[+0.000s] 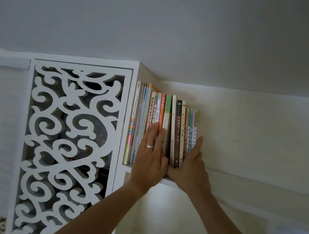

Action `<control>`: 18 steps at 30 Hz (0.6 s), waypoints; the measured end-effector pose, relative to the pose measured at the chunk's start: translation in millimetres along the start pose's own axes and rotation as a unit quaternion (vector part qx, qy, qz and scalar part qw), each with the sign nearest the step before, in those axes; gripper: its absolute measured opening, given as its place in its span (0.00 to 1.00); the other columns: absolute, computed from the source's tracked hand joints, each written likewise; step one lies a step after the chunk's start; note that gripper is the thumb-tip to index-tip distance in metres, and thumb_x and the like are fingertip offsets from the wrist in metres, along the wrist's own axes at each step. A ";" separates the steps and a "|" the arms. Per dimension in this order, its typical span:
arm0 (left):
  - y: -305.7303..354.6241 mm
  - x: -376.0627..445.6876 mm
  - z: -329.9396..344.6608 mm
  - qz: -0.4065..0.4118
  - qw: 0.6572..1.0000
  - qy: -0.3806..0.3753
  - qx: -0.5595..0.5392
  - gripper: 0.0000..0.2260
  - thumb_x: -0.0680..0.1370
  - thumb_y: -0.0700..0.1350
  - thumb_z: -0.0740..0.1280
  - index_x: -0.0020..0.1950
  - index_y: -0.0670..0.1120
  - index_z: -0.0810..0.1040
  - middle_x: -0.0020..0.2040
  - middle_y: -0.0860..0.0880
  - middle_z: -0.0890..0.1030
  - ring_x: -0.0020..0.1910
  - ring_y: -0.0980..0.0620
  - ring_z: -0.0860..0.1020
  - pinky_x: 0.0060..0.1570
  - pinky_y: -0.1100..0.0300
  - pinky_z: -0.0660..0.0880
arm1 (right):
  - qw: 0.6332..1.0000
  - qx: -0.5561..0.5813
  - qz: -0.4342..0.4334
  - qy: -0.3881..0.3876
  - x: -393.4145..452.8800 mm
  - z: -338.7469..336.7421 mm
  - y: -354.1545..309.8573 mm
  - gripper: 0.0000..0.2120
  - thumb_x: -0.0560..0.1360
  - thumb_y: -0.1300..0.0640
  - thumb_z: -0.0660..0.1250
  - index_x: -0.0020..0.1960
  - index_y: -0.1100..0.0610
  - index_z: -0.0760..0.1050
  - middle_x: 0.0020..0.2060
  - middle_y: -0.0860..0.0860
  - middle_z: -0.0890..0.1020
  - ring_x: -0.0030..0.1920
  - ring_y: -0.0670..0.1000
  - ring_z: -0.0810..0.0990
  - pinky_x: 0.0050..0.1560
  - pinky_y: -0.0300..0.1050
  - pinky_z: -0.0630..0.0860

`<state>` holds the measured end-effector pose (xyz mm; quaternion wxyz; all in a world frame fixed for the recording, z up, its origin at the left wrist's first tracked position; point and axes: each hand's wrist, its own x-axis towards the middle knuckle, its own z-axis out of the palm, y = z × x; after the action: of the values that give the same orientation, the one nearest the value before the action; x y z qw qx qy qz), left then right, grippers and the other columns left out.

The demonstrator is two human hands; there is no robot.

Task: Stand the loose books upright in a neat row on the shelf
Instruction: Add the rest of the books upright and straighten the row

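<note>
Books (164, 129) upright on the shelf (219, 175). Our left hand (151, 154) lies flat, fingers straight, against the spines; our right hand (190, 164) braces the row's end. Stiff, light paperbacks, likely slippery; press at end covers.

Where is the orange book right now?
In the head view, the orange book stands upright in the row on the shelf, left of centre, just above the left hand, between a pale lilac spine and a green one.

Single head-worn wide-angle view, tilted upward at high shelf (237, 180); books (164, 129) seen at arm's reach, ceiling filling upper half.
</note>
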<state>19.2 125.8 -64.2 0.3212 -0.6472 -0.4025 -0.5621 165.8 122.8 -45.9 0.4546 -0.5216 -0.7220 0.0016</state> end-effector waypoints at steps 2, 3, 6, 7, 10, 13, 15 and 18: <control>0.9 -0.9 -0.2 0.001 1.000 0.010 0.014 0.26 0.81 0.43 0.59 0.80 0.38 0.64 0.82 0.40 0.59 0.82 0.42 0.56 0.78 0.39 0.60 | 1.000 0.000 -0.008 -0.008 0.9 -0.4 1.5 0.69 0.62 0.25 0.72 0.79 0.49 0.25 0.74 0.59 0.64 0.69 0.62 0.73 0.61 0.61 0.78; 1.7 -1.3 -0.4 -0.001 0.999 0.019 0.032 0.26 0.82 0.44 0.59 0.80 0.38 0.63 0.82 0.39 0.59 0.82 0.41 0.56 0.78 0.38 0.59 | 1.000 0.002 -0.009 -0.012 2.0 -0.3 3.3 0.69 0.62 0.25 0.72 0.79 0.48 0.25 0.74 0.59 0.64 0.69 0.62 0.72 0.61 0.62 0.77; 2.9 -1.3 -0.2 -0.039 0.995 0.037 0.080 0.30 0.82 0.47 0.62 0.82 0.39 0.59 0.83 0.39 0.54 0.83 0.40 0.51 0.80 0.37 0.54 | 0.999 0.030 -0.016 -0.015 5.9 1.0 7.8 0.68 0.61 0.24 0.72 0.79 0.44 0.27 0.75 0.58 0.66 0.69 0.63 0.73 0.61 0.64 0.78; 3.2 -0.8 0.1 -0.056 0.994 0.032 0.083 0.32 0.82 0.49 0.63 0.82 0.39 0.57 0.84 0.39 0.51 0.83 0.39 0.49 0.80 0.37 0.52 | 0.999 0.044 -0.020 -0.014 7.4 1.8 9.3 0.68 0.60 0.23 0.71 0.79 0.42 0.27 0.74 0.57 0.67 0.68 0.63 0.75 0.60 0.65 0.79; -0.1 -0.6 4.1 -0.067 0.992 0.000 0.111 0.35 0.83 0.56 0.59 0.83 0.39 0.52 0.84 0.39 0.47 0.83 0.39 0.45 0.81 0.38 0.50 | 0.996 0.079 -0.027 -0.026 10.1 2.6 13.3 0.67 0.58 0.24 0.71 0.79 0.39 0.29 0.74 0.54 0.69 0.65 0.62 0.77 0.58 0.65 0.80; -6.3 0.9 5.9 -0.059 0.987 -0.032 0.146 0.38 0.83 0.62 0.55 0.83 0.38 0.51 0.83 0.36 0.46 0.83 0.36 0.44 0.80 0.37 0.50 | 0.993 0.111 -0.027 -0.039 15.4 2.1 16.4 0.68 0.56 0.27 0.75 0.79 0.37 0.32 0.74 0.53 0.68 0.66 0.63 0.76 0.61 0.67 0.78; -12.4 0.6 1.6 -0.044 0.989 -0.055 0.128 0.41 0.82 0.64 0.55 0.83 0.37 0.49 0.83 0.35 0.43 0.83 0.36 0.42 0.81 0.38 0.46 | 0.991 0.118 -0.028 -0.054 19.0 1.9 18.7 0.68 0.56 0.26 0.77 0.79 0.35 0.32 0.75 0.53 0.67 0.69 0.63 0.73 0.63 0.68 0.76; -22.8 0.0 -8.4 -0.009 0.993 -0.083 0.087 0.41 0.82 0.65 0.55 0.84 0.39 0.48 0.83 0.37 0.39 0.83 0.38 0.38 0.81 0.42 0.38 | 0.991 0.121 -0.031 -0.058 18.7 0.5 19.4 0.70 0.53 0.21 0.75 0.79 0.36 0.32 0.76 0.54 0.65 0.71 0.63 0.72 0.66 0.69 0.73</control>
<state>-4.9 129.2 -63.7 0.3366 -0.6578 -0.4811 -0.4717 179.2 146.1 -43.2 0.4718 -0.4393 -0.7572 0.1049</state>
